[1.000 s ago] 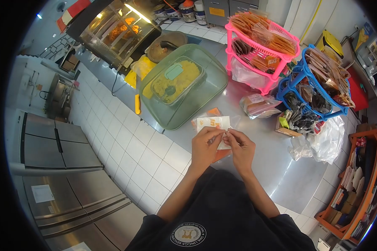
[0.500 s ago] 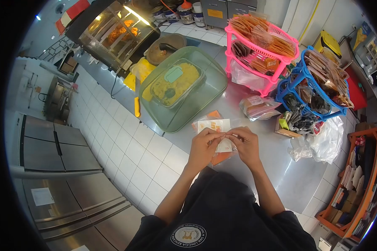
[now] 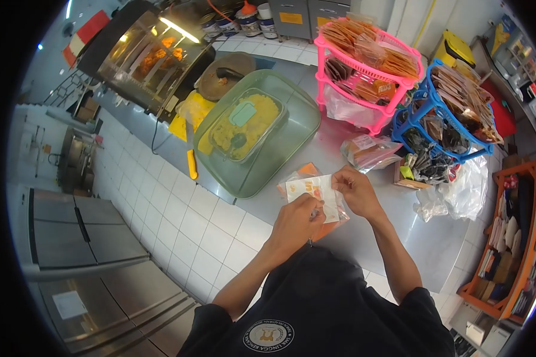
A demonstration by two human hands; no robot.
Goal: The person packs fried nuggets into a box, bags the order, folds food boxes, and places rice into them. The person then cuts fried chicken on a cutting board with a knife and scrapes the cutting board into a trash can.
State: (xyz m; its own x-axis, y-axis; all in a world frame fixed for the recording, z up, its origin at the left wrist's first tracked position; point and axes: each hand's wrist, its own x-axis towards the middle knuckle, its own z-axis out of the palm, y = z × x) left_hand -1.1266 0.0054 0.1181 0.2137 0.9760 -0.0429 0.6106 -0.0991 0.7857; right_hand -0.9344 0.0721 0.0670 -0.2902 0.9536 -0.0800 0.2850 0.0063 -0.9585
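A white paper bag with orange print lies over a clear plastic packet with orange contents at the table's near edge. My left hand rests on the lower part of the bag with its fingers curled closed. Something small and greyish shows by those fingers, too small to name. At the bag's upper right edge, my right hand has its thumb and fingertips pinched on the paper. The fingertips are partly hidden.
A green tray holding a tub of yellow food stands left of the bag, beside a yellow-handled knife. To the right are a zip bag, a pink basket rack, a blue rack and plastic bags.
My hands have parted from their shared pinch over the bag. The left moved down onto it, the right up to its right edge. More of the bag's printed face shows.
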